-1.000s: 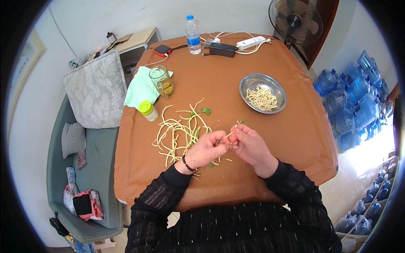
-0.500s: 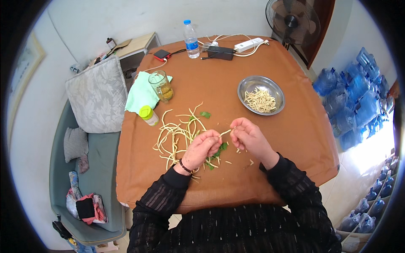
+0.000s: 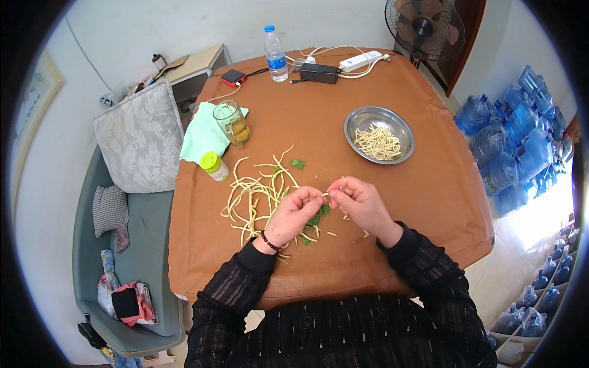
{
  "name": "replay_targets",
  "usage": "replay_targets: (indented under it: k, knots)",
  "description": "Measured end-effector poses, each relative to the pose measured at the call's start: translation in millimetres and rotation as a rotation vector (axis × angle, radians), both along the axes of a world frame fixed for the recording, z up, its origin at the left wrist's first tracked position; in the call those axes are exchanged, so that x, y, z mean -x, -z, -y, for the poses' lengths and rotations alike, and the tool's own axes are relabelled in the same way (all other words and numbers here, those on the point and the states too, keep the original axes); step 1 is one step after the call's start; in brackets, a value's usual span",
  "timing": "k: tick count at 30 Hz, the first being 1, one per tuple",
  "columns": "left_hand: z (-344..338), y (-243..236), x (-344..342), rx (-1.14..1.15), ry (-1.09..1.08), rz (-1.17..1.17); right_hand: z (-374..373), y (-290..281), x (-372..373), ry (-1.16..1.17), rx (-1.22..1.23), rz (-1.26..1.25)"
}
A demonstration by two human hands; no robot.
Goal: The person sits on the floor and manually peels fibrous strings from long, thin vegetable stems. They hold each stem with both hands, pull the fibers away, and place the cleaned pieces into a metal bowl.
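Note:
My left hand point(image 3: 296, 213), with a dark bead bracelet at the wrist, is closed in a pinch on a pale long bean point(image 3: 325, 194). Fingertips of my right hand point(image 3: 363, 205) meet it from the other side, pinching the same bean. Only a short stretch of the bean shows between the fingers. Under and left of my left hand lies a loose tangle of long beans point(image 3: 250, 195) with green leaves point(image 3: 297, 164). Beyond my right hand, a steel bowl point(image 3: 407, 151) holds many short bean pieces point(image 3: 379, 143).
A lidded green-capped jar point(image 3: 214, 166), a glass mug point(image 3: 232, 122) and a mint cloth point(image 3: 200, 136) stand at the table's left. Farther back are a water bottle point(image 3: 276, 55), a black adapter point(image 3: 319, 73) and a white power strip point(image 3: 361, 61). A fan point(image 3: 423, 27) is behind.
My hands have come closer together, the right moving left toward the left. Less of the bean shows between them. The view has shifted slightly.

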State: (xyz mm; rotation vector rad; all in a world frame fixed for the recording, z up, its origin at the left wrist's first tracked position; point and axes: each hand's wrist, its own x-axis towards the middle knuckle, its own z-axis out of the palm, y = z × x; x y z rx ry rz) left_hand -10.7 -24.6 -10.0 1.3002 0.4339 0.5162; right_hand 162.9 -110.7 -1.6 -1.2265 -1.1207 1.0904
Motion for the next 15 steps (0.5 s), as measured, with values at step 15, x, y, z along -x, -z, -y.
replay_targets:
  k: [15]
  knots:
    - [8, 7, -3, -0.648, -0.3, -0.114, 3, -2, 9, 0.132, -0.338, 0.593]
